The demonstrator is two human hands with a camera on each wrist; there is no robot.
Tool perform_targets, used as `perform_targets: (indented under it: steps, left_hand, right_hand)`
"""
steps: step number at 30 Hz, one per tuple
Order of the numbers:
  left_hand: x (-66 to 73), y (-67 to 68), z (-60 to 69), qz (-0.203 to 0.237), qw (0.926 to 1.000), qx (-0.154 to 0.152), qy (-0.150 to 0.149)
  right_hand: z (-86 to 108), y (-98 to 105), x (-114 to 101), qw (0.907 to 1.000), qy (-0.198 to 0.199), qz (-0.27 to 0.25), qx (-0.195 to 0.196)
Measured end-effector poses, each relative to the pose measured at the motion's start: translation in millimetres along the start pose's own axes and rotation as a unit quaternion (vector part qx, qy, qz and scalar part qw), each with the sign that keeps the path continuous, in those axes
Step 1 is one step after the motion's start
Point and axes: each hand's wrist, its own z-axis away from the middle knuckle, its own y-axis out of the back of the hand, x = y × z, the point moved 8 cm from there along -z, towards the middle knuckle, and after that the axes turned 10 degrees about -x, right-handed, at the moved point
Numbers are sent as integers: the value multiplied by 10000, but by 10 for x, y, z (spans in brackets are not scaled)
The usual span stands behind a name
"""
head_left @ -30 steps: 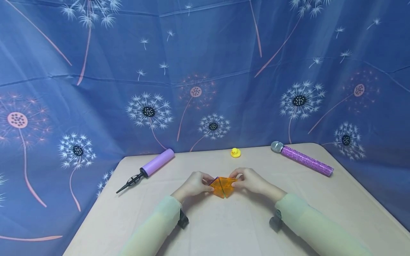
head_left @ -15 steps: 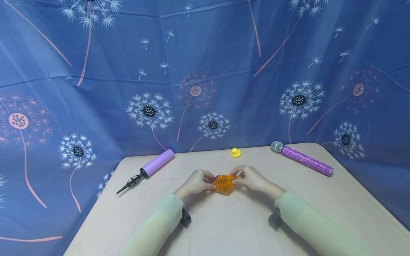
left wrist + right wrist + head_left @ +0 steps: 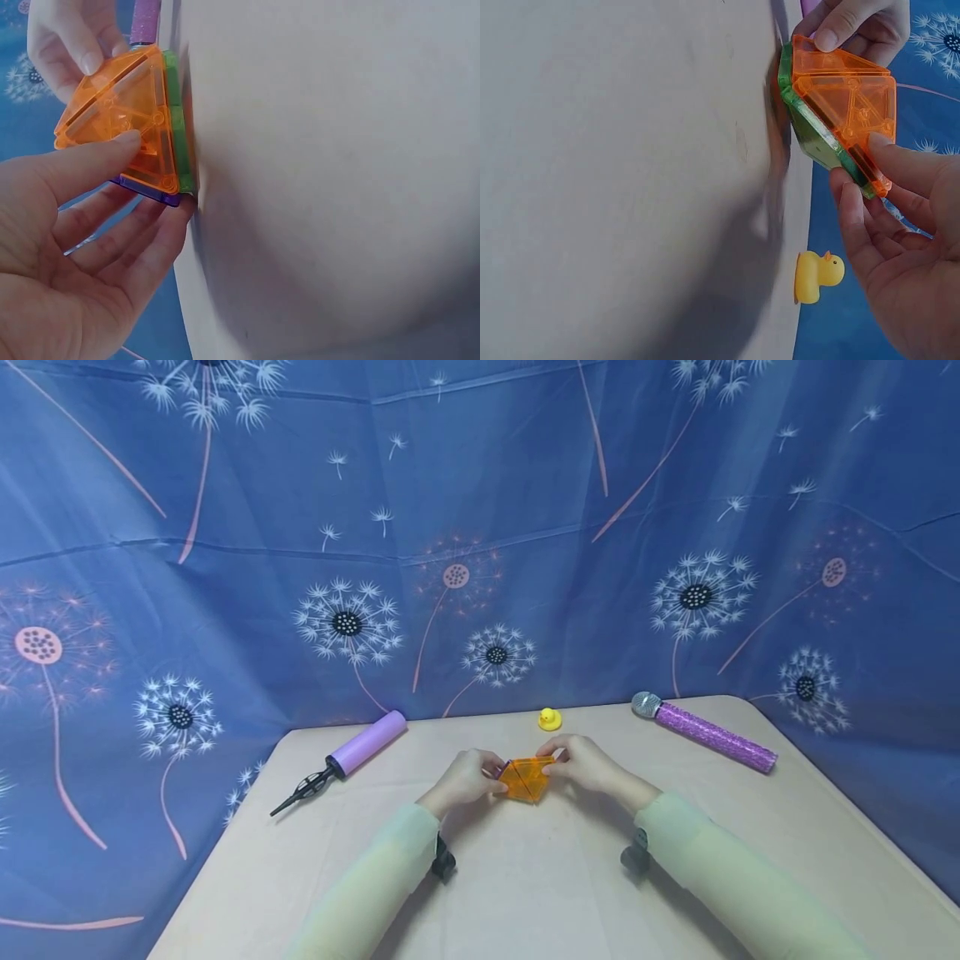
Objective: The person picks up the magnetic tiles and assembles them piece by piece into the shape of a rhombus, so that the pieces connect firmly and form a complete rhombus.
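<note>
Between both hands is a small cluster of translucent magnetic tiles, with orange tiles (image 3: 528, 781) facing up. Green tiles (image 3: 810, 124) show along the lower side in the right wrist view, and a purple tile edge (image 3: 150, 190) appears in the left wrist view. My left hand (image 3: 465, 778) pinches the left end, thumb on the orange face and fingers beneath. At the opposite end my right hand (image 3: 591, 766) holds the cluster the same way, thumb on top. The underside is mostly hidden. Whether the cluster touches the table I cannot tell.
A yellow rubber duck (image 3: 550, 719) sits beyond the hands near the table's back edge. At back left lies a purple balloon pump (image 3: 367, 744) with a black nozzle. A glittery purple microphone (image 3: 712, 736) lies at back right. A blue dandelion-print curtain (image 3: 480, 527) hangs behind the table.
Both hands have shifted slightly away from the body with the tile cluster. The cluster has turned a little, so the seam between the orange tiles slants more. Pump, duck and microphone stay put.
</note>
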Motion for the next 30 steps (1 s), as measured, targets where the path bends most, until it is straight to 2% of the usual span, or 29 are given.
perform_targets:
  steps: [17, 30]
  left_hand:
    - [-11, -52, -17, -104, 9998, -6, 162]
    - [8, -55, -6, -138, 9997, -3, 205]
  right_hand:
    - [5, -42, 67, 9997, -170, -3, -193]
    - [8, -46, 84, 9998, -28, -14, -213]
